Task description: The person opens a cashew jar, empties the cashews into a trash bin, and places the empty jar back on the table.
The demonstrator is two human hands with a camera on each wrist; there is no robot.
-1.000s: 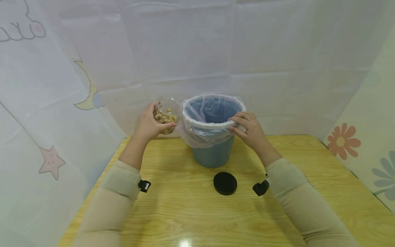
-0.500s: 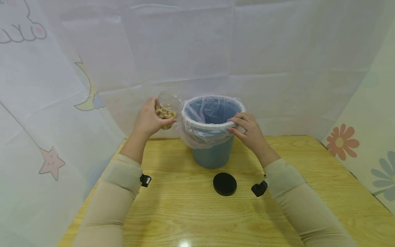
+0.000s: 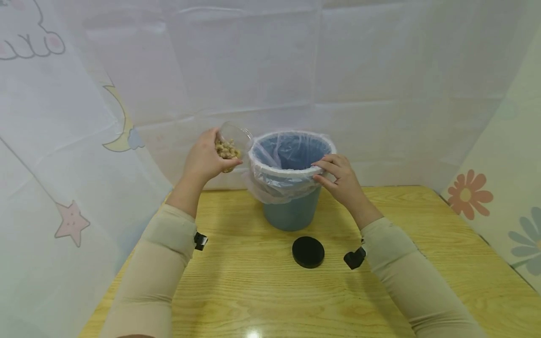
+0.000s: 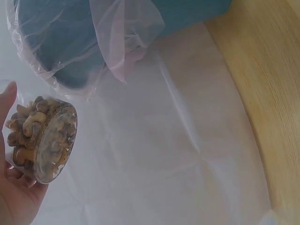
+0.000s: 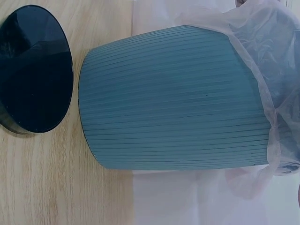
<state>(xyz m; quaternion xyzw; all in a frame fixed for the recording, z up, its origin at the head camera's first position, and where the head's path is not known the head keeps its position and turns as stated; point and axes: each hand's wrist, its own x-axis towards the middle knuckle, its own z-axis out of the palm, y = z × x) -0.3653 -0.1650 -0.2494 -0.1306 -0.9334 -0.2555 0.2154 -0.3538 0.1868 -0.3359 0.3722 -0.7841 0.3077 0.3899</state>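
In the head view my left hand grips a clear jar just left of the trash can's rim. The jar leans to the right, its mouth toward the can. Small yellow-brown curved pieces fill its lower part; their exact kind is unclear. The blue trash can stands upright, lined with a translucent pinkish bag folded over the rim. At the rim's front right, my right hand pinches the edge, thumb outside and fingers over the top. The right wrist view barely catches that hand.
A round black lid lies on the wooden table in front of the can. Behind the table hangs a pale sheet, close to the can and the jar. Printed side walls flank the table.
My left hand has lifted the jar slightly and tipped it further right, toward the can. The right hand keeps its place on the rim.
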